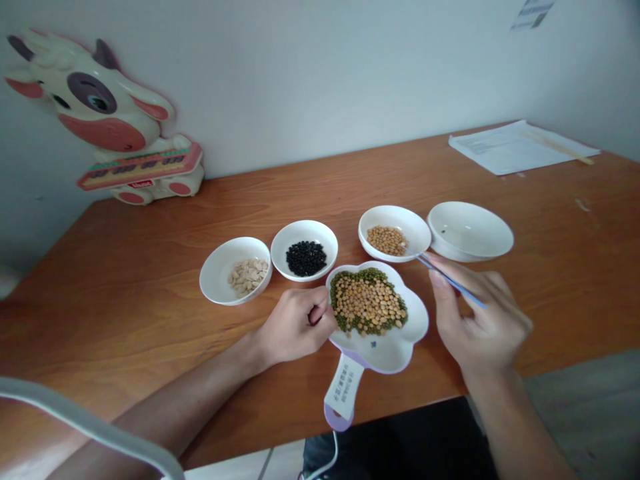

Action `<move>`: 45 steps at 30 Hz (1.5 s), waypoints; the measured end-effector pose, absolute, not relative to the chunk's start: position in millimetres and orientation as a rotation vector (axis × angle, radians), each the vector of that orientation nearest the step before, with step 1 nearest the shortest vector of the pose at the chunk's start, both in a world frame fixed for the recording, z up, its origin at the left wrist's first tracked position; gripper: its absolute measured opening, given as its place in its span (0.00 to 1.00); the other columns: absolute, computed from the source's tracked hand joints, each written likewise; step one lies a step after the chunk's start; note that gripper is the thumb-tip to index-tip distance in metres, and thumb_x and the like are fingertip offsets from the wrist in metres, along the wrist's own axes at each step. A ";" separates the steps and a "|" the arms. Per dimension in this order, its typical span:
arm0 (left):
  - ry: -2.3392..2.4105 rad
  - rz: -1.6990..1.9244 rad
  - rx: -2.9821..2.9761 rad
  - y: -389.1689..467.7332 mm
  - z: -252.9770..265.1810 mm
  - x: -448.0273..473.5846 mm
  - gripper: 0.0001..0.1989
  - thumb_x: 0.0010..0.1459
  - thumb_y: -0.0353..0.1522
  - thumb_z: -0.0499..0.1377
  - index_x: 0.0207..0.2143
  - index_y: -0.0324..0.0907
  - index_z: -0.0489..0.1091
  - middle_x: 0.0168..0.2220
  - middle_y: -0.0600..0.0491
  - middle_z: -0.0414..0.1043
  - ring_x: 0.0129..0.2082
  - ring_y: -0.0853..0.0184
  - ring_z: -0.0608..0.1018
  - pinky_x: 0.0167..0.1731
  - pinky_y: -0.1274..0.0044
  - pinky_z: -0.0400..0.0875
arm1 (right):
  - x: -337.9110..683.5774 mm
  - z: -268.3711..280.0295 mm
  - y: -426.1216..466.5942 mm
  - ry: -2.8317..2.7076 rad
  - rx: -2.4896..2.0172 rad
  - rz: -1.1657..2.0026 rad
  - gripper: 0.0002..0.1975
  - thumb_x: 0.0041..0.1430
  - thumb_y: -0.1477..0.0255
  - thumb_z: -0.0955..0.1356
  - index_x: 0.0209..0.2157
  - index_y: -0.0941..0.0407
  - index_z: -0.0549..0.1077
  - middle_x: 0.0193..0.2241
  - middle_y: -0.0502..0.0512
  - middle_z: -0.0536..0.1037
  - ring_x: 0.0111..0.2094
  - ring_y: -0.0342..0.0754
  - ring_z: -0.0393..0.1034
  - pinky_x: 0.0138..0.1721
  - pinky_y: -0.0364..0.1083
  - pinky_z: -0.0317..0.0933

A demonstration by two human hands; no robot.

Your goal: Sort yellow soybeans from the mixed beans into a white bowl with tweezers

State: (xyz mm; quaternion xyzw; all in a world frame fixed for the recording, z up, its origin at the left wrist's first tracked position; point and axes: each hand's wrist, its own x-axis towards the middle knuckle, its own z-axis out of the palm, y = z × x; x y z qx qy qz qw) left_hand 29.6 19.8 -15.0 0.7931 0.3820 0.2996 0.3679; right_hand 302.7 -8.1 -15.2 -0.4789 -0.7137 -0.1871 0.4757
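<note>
My right hand (483, 313) is closed around blue tweezers (453, 280), whose tips are inside a white bowl (370, 223) with yellow soybeans (386, 240). My left hand (303, 320) is closed at the left rim of a white, purple-edged, flower-shaped dish (387, 352), fingers curled and apparently pinching that rim. Yellow soybeans (367, 293) lie in the dish over and among green mung beans (373, 273). Its handle, with a printed label (345, 385), points toward me. Whether a bean is between the tweezer tips is too small to tell.
Left of the soybean bowl are a bowl (305, 230) of black beans and a bowl (215, 280) of pale flat seeds. A bowl (475, 230) with a tiny dark speck stands right. A cow toy keyboard (143, 167) and papers (515, 147) lie farther back.
</note>
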 end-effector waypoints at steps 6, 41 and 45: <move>0.983 0.767 2.049 20.3 -14.4 29.7 0.16 0.56 0.25 0.54 0.23 0.44 0.47 0.20 0.63 0.49 0.20 0.77 0.53 0.21 0.80 0.48 | 302.4 -17.5 -14.1 -1.685 -1.184 -0.355 0.23 0.58 0.84 0.74 0.52 0.50 0.80 0.40 0.53 0.87 0.33 0.50 0.79 0.36 0.50 0.70; 0.985 0.743 2.033 19.9 -15.5 28.4 0.16 0.55 0.25 0.54 0.23 0.44 0.48 0.20 0.63 0.49 0.21 0.76 0.54 0.22 0.80 0.48 | 301.1 -14.8 -18.0 -1.927 -1.061 -0.312 0.19 0.58 0.83 0.73 0.49 0.53 0.79 0.38 0.52 0.88 0.31 0.49 0.79 0.35 0.51 0.67; 1.001 0.740 2.029 19.5 -15.0 28.6 0.16 0.55 0.25 0.55 0.23 0.44 0.48 0.20 0.63 0.49 0.21 0.76 0.54 0.22 0.79 0.48 | 302.4 -13.8 -14.7 -1.795 -1.058 -0.406 0.26 0.59 0.85 0.72 0.57 0.50 0.77 0.41 0.53 0.88 0.35 0.51 0.83 0.34 0.51 0.68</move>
